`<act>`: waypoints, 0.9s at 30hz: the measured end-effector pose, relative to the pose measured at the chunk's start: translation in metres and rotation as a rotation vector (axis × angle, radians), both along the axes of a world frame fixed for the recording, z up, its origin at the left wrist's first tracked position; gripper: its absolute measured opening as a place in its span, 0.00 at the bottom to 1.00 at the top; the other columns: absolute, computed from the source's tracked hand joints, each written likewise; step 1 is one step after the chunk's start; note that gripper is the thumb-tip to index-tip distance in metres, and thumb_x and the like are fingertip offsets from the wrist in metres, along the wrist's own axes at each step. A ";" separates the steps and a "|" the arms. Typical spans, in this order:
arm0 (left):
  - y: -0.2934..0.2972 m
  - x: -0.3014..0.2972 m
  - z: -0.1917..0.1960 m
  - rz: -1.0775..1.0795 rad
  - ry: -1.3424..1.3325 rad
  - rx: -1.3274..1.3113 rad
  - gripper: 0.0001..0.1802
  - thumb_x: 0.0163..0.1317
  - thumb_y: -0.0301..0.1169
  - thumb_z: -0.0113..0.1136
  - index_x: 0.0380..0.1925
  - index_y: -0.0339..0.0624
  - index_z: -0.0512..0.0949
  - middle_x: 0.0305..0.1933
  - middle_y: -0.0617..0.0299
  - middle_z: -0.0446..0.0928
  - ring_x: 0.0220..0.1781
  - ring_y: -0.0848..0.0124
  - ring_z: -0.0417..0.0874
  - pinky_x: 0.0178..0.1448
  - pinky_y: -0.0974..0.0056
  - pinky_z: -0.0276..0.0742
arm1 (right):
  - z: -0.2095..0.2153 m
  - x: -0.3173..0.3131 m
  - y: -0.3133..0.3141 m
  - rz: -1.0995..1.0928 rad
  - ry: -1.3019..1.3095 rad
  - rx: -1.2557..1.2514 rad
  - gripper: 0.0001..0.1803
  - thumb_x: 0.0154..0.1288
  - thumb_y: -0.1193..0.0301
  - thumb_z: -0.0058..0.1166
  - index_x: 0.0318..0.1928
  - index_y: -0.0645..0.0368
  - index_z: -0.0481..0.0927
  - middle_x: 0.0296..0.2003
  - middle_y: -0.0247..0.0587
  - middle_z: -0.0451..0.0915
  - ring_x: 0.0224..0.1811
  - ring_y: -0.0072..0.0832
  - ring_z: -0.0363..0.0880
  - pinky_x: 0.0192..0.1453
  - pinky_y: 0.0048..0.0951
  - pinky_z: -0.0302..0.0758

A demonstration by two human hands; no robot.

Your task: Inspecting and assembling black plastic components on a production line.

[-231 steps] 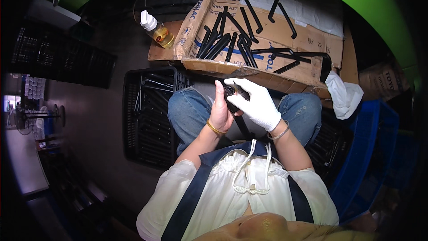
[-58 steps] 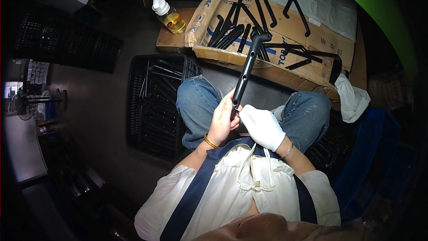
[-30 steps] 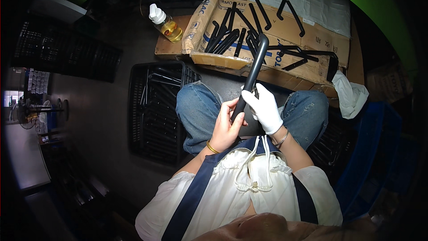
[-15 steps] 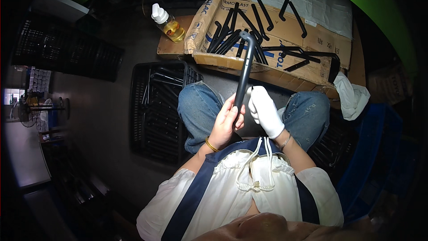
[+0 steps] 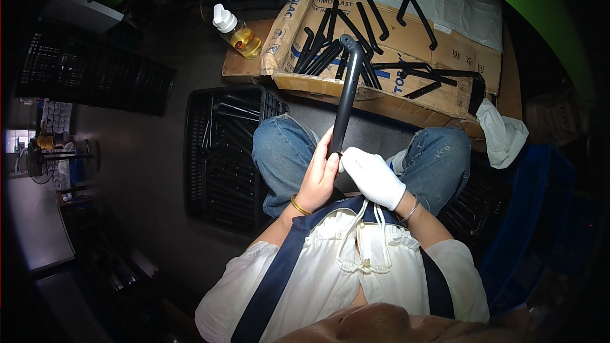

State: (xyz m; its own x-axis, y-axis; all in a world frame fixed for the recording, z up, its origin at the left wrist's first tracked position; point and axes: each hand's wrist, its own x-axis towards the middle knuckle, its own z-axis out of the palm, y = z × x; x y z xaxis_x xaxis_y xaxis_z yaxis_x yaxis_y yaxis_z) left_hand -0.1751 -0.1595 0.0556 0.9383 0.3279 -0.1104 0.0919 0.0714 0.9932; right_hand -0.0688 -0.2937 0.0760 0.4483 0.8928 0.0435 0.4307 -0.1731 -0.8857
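My bare left hand (image 5: 319, 178) is wrapped round the lower end of a black bent bar (image 5: 348, 95), which has a short angled head with a hole at its far end. The bar stands slanted, its head pointing away from me toward the carton. My right hand (image 5: 372, 176), in a white glove, is closed against the bar's lower end, just right of my left fingers. What its fingers hold, if anything, is hidden. Beyond the bar, a cardboard carton (image 5: 381, 103) holds several more black bent bars (image 5: 375, 16), some piled at its left side.
A bottle of yellow liquid (image 5: 246, 43) with a white cap stands left of the carton. A black crate (image 5: 192, 165) filled with bars is beside my left knee. A white cloth (image 5: 502, 134) hangs at the carton's right corner. Blue bins (image 5: 518, 228) stand at my right.
My gloved right hand has moved left and down, from beside the bar to its lower end. The bar's head has shifted slightly left and up, still in my left hand.
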 end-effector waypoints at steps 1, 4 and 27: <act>0.000 0.001 0.000 0.006 -0.027 0.077 0.30 0.75 0.30 0.42 0.73 0.34 0.51 0.62 0.55 0.65 0.53 0.73 0.70 0.57 0.71 0.66 | -0.001 0.000 0.000 -0.007 0.054 0.001 0.08 0.73 0.71 0.43 0.38 0.62 0.73 0.33 0.49 0.77 0.34 0.47 0.81 0.37 0.39 0.78; 0.000 0.002 0.000 0.005 -0.059 0.175 0.29 0.74 0.26 0.41 0.72 0.31 0.52 0.72 0.48 0.60 0.69 0.64 0.65 0.71 0.64 0.59 | 0.001 0.001 -0.001 -0.004 0.064 -0.015 0.09 0.73 0.70 0.43 0.38 0.62 0.73 0.33 0.50 0.77 0.35 0.48 0.81 0.38 0.40 0.77; -0.010 0.004 0.002 0.055 -0.033 -0.012 0.29 0.76 0.34 0.41 0.72 0.31 0.52 0.71 0.51 0.60 0.72 0.65 0.61 0.74 0.64 0.53 | -0.002 -0.008 0.001 -0.060 0.124 0.004 0.08 0.71 0.71 0.46 0.36 0.62 0.73 0.31 0.49 0.74 0.33 0.47 0.78 0.37 0.39 0.76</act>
